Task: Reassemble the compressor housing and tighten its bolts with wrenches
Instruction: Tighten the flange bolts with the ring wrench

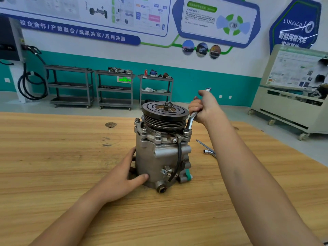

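Centrally in the head view, the compressor (pixel 162 157) stands upright on the wooden counter (pixel 53 157), with its black grooved pulley (pixel 165 112) on top and a black cable (pixel 178 157) running down its front. Several bolts (pixel 158 135) stand around the flange just under the pulley.

The right hand (pixel 204 108), right of the pulley, has its grip clenched round a silver wrench (pixel 191 121). The wrench's lower end sits on the bolt at the right edge of the flange, and its upper end juts out above the hand.

The left hand (pixel 124 176), lower left of the housing, has a released grip. Its thumb and fingers are spread against the housing's lower wall.

A second silver wrench (pixel 209 150) lies on the counter just right of the compressor, partly hidden by the right forearm.

Across the upper frame, a wall banner (pixel 79 31) reads "校企合作/产教融合/成果共享/互利共赢". A panel (pixel 218 18) at upper centre-right is headed "ADAS"; its small print is unreadable. The blue sign (pixel 294 27) at upper right shows "LYNK&CO" above "智能网联汽车".

Three grey carts (pixel 114 89) stand by the teal wall, with a green exit sign (pixel 124 79) between two of them.
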Tool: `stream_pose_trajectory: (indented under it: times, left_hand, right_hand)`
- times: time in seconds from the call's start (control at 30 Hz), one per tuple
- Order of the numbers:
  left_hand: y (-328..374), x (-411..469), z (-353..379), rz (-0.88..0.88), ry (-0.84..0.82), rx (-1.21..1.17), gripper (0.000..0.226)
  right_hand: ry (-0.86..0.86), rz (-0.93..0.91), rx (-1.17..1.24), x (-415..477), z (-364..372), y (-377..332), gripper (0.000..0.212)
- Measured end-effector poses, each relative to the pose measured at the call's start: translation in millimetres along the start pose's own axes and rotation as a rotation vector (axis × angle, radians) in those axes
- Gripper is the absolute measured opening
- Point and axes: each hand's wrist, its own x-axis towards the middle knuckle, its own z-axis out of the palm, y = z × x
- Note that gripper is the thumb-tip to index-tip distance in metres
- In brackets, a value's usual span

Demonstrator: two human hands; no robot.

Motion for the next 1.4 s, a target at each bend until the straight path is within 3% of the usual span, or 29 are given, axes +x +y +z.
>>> stream_pose_trajectory:
  times: [0.33, 0.63, 0.83, 1.13, 1.4]
  left_hand:
    - [1, 0, 0, -0.002, -0.004, -0.007, 0.087]
    - [-1, 0, 2, 0.008, 0.005, -0.011, 0.085]
    - [1, 0, 2, 0.027, 0.012, 0.012, 0.084]
    - [0, 0, 2, 0.02, -0.002, 0.003, 0.082]
    - [-2, 0, 2, 0.02, 0.002, -0.029, 0.079]
  right_hand:
    - [-0.055, 0.058, 0.364, 10, -34, 9, 0.043]
    - [-0.053, -0.107, 0.376, -7, -48, 3, 0.039]
    - [-0.025, -0.301, 0.22, -19, -34, -4, 0.035]
    - [-0.154, -0.039, 0.328, 1, -34, 6, 0.038]
    - [-0.04, -0.266, 0.514, -21, -59, 17, 0.038]
